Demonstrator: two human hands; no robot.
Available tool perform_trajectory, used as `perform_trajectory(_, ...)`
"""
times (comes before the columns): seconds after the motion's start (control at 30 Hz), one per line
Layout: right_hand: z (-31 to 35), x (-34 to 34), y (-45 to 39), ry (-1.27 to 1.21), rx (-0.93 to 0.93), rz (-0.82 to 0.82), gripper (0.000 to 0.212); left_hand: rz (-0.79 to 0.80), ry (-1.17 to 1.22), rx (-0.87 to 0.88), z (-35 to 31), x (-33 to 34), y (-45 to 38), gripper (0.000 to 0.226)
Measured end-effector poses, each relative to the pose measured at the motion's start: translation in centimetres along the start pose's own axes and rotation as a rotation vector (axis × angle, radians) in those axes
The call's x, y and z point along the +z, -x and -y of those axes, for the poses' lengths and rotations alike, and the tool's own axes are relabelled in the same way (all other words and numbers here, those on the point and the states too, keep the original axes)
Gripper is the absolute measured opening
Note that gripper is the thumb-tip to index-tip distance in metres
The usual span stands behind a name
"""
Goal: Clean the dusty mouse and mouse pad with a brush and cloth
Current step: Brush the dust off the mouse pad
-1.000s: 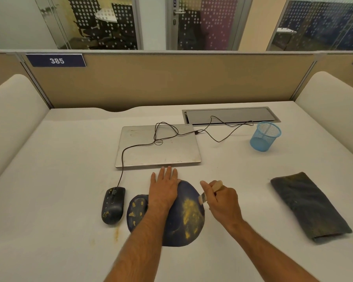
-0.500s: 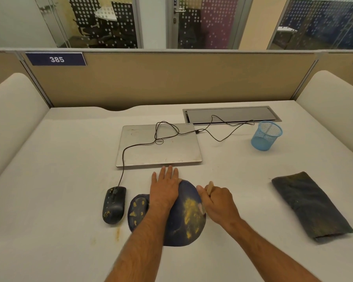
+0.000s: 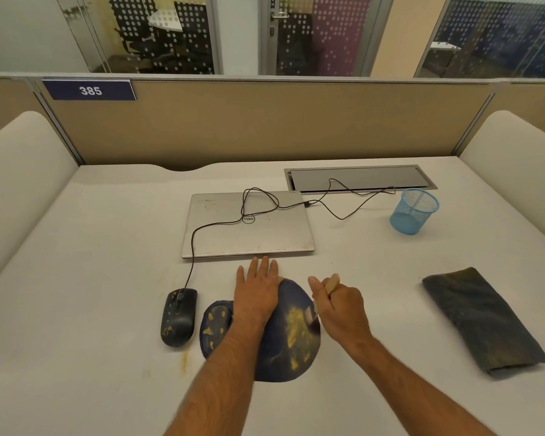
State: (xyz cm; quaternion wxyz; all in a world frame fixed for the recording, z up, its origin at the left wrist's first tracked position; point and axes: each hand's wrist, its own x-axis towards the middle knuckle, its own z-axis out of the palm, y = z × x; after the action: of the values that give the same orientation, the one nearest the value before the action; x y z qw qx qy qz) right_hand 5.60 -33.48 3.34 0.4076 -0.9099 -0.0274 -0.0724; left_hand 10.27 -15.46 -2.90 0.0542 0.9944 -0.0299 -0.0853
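Note:
A dark blue mouse pad (image 3: 291, 350) streaked with yellow dust lies on the desk near me. My left hand (image 3: 258, 292) presses flat on its far left part, fingers straight. My right hand (image 3: 339, 306) grips a wooden-handled brush (image 3: 331, 283), whose bristles touch the pad's right edge. A black wired mouse (image 3: 178, 316) with yellow specks sits left of the pad. The folded dark cloth (image 3: 482, 319), dusty too, lies far to the right.
A closed silver laptop (image 3: 249, 228) lies just beyond my left fingertips, the mouse cable looped over it. A blue mesh cup (image 3: 412, 210) stands at the back right, near a grey cable hatch (image 3: 359, 179). Yellow dust marks the desk (image 3: 184, 360) below the mouse.
My right hand with the brush swept in over the pad's right edge and then drew slightly back. The left hand stayed pressed on the pad.

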Motion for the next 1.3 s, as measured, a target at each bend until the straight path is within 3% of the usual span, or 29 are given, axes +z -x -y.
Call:
perform_trajectory(0.2,0.1,0.3,0.3,0.088,0.026,0.132,0.052,0.011,-0.008,0.002,0.0,-0.1,0.0,0.058)
perform_trajectory(0.37,0.3,0.2,-0.1,-0.009,0.001,-0.031,0.049,0.007,-0.005,0.002,0.0,-0.1,0.0,0.059)
perform_trajectory(0.47,0.1,0.5,-0.1,0.077,-0.018,0.072,0.042,0.007,0.004,0.005,0.0,-0.1,0.0,0.058)
perform_trajectory(0.57,0.0,0.6,0.1,0.109,0.035,0.155,0.051,0.003,0.005,0.004,0.0,-0.1,-0.1,0.058)
perform_trajectory(0.73,0.5,0.4,-0.1,-0.014,0.024,-0.026,0.046,0.003,0.010,0.007,0.1,0.1,-0.1,0.059)
perform_trajectory(0.83,0.2,0.8,-0.1,0.079,-0.050,0.035,0.040,-0.014,0.031,0.002,0.1,0.2,-0.1,0.055)
perform_trajectory(0.93,0.0,1.0,0.2,0.076,0.000,0.108,0.049,-0.015,0.034,0.000,0.1,0.2,-0.2,0.055)
perform_trajectory(1.1,0.7,0.9,-0.2,-0.011,-0.027,-0.037,0.043,-0.006,0.033,-0.001,0.1,0.2,-0.3,0.056)
perform_trajectory(1.3,0.4,1.1,-0.1,0.064,0.033,0.121,0.058,-0.010,0.037,0.001,0.1,0.2,-0.2,0.057)
